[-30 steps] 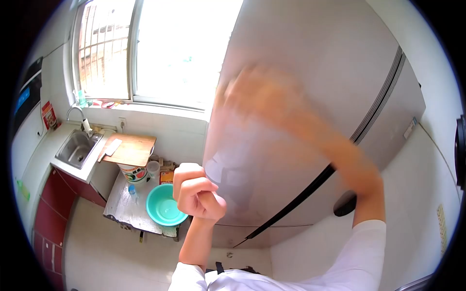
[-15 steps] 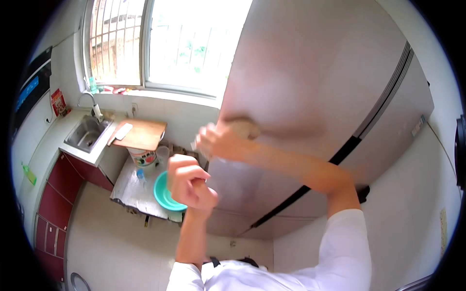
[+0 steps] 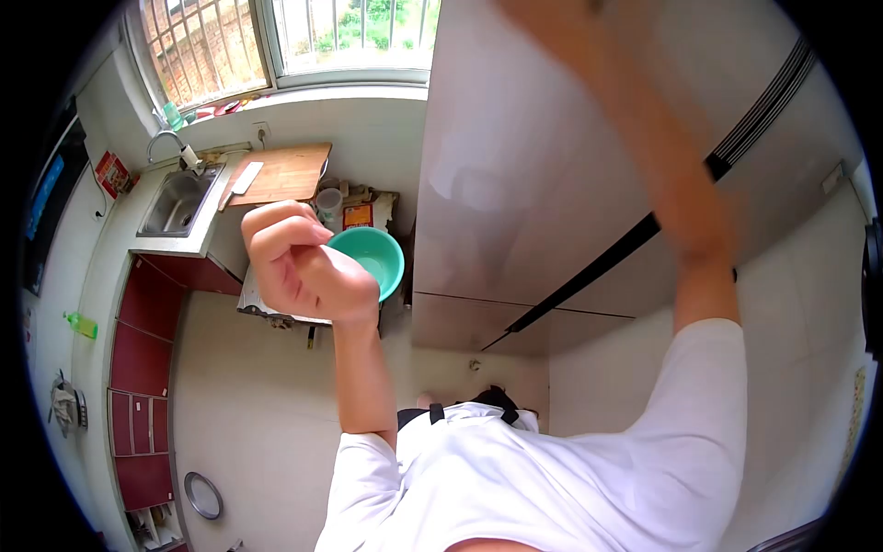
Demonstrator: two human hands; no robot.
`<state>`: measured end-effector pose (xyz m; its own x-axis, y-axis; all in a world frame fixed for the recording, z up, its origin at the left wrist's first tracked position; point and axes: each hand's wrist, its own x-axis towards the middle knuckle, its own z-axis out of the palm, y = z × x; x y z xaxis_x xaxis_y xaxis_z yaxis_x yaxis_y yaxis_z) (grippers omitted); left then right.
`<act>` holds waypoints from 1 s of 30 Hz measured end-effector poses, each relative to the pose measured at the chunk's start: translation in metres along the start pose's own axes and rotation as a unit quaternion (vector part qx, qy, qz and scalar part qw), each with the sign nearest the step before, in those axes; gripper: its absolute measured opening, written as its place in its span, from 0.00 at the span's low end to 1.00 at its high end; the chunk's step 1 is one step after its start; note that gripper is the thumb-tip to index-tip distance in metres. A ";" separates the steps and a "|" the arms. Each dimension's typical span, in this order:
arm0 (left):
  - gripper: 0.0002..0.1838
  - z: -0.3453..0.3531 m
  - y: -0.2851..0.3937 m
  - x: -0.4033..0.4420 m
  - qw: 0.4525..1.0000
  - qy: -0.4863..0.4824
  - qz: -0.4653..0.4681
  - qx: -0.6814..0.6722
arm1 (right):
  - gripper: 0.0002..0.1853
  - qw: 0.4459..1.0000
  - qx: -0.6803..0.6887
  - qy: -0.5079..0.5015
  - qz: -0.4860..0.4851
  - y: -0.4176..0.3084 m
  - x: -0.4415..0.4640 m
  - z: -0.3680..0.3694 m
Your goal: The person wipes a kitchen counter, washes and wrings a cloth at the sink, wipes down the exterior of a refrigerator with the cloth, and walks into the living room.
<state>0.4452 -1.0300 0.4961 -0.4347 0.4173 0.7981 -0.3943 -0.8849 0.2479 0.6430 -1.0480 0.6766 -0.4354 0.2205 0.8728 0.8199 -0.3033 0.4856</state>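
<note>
My left hand (image 3: 308, 267) is raised in front of a turquoise basin (image 3: 391, 260), its fingers curled loosely into a fist. Nothing shows between those fingers. My right forearm (image 3: 644, 138) stretches up across the shiny grey refrigerator (image 3: 515, 184) and is smeared by motion. Beyond the top edge of the view, my right hand is hidden, so what it holds or touches cannot be seen. A dark handle strip (image 3: 589, 267) runs slantwise along the refrigerator beneath that arm.
A cutting board (image 3: 299, 170) with a white-bladed knife (image 3: 246, 178) lies beside the steel sink (image 3: 175, 207). Behind them is a barred window (image 3: 354, 41). Red cabinets (image 3: 147, 340) line the left, and a round metal-rimmed object (image 3: 203, 495) rests near them.
My right hand has gone from the refrigerator's left side up out of view. My left hand has shifted left and up in the view, still curled. The camera view has tilted down.
</note>
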 end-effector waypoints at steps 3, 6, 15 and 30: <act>0.04 -0.003 -0.001 -0.006 1.000 -0.008 0.003 -0.006 | 0.11 0.962 0.024 -0.258 -0.084 -0.075 -0.138 0.000; 0.05 -0.018 0.001 -0.018 0.997 -0.063 -0.036 0.035 | 0.10 0.945 0.074 -0.212 -0.238 -0.110 -0.219 0.004; 0.05 -0.019 0.018 -0.003 0.998 -0.035 -0.045 -0.009 | 0.10 0.995 0.043 -0.063 -0.061 0.027 0.007 -0.063; 0.10 0.055 -0.050 -0.011 0.968 -0.232 -0.062 0.074 | 0.09 0.985 0.073 -0.120 -0.100 0.047 -0.149 -0.067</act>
<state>0.5143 -1.0021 0.5054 0.0327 0.4145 0.9095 -0.2840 -0.8686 0.4061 0.7214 -1.1574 0.5731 -0.5087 0.4798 0.7149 0.7788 -0.0977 0.6197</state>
